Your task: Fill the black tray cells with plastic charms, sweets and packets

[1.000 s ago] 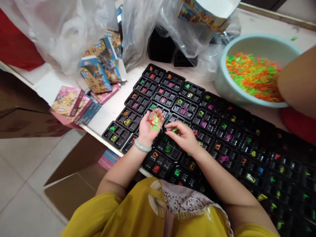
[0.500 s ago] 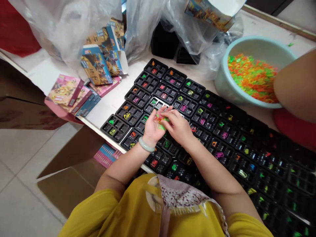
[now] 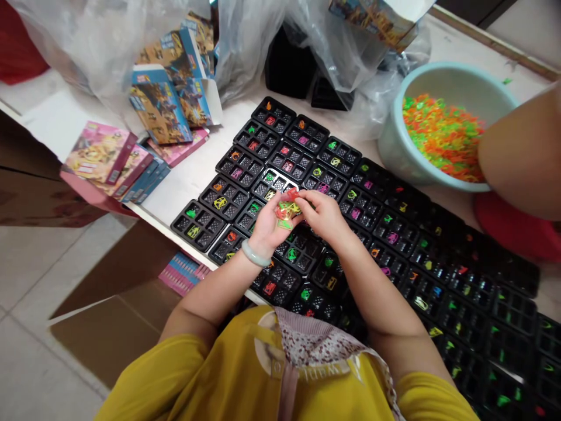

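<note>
My left hand, with a pale bangle at the wrist, is cupped palm up. In it lies a small heap of neon plastic pieces, mostly yellow, green and orange. Just above the heap, the fingertips of my right hand pinch a small red plastic piece. Its exact shape is too small to make out. Under both hands spread rows of black compartment trays; many hold a couple of bright pieces in some of their compartments.
A pale blue basin of orange, green and yellow pieces stands at the right, beside a blurred rounded shape. Printed boxes and clear plastic bags are at the back left. An open carton sits below the table edge.
A red piece now shows at my right fingertips, which have lifted slightly from the left palm. The view has shifted a little, moving the boxes and trays leftward.
</note>
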A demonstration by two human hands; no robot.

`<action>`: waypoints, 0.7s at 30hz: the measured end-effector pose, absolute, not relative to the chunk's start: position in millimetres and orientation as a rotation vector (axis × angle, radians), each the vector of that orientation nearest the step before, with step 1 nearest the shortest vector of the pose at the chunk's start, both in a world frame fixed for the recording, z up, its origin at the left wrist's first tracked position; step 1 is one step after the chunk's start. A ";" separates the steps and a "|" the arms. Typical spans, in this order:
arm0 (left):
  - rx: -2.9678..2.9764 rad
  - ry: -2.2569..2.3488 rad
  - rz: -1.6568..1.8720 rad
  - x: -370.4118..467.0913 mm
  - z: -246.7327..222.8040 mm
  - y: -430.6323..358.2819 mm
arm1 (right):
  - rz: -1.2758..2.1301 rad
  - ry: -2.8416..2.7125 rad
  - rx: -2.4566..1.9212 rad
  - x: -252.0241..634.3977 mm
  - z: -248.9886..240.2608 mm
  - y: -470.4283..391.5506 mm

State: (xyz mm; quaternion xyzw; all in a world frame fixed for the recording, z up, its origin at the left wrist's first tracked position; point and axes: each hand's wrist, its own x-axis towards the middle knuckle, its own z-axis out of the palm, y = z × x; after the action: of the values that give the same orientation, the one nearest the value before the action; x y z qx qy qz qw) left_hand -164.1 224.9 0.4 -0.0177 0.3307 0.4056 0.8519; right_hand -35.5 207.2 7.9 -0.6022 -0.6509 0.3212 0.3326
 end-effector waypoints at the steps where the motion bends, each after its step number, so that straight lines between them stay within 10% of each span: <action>1: -0.032 0.696 0.851 -164.3 0.7 224.8 | 0.814 -1.729 -1.585 -35.1 8.8 207.1; 21: -0.061 0.613 0.891 -169.2 4.4 221.0 | 0.838 -1.513 -1.457 -36.8 4.0 207.3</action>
State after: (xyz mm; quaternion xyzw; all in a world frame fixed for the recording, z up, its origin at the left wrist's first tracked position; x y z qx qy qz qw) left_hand -169.2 221.0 4.4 -0.0291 0.2920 0.4242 0.8567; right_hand -36.8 207.3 4.0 -0.5829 -0.6054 0.3352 0.4258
